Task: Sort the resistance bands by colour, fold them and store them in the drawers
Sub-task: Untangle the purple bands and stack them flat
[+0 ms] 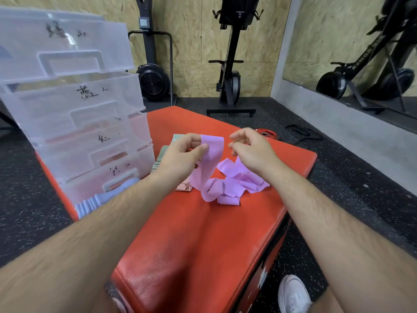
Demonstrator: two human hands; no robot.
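Above the red mat [203,233], the left hand [180,157] pinches a purple band [213,154] between thumb and fingers. Beside it, the right hand [252,150] hovers loosely curled, holding nothing.

The resistance band [212,159] you hold up is plain lilac, matching the loose bands [239,179] heaped on your red counter [203,233]. Beside them you have a pale blue stack [90,204], a sage green stack [160,155] and a salmon pink stack [184,188]. The drawers [74,105] are frosted clear with black handwritten marks. The floor [33,199] is black, flecked white.
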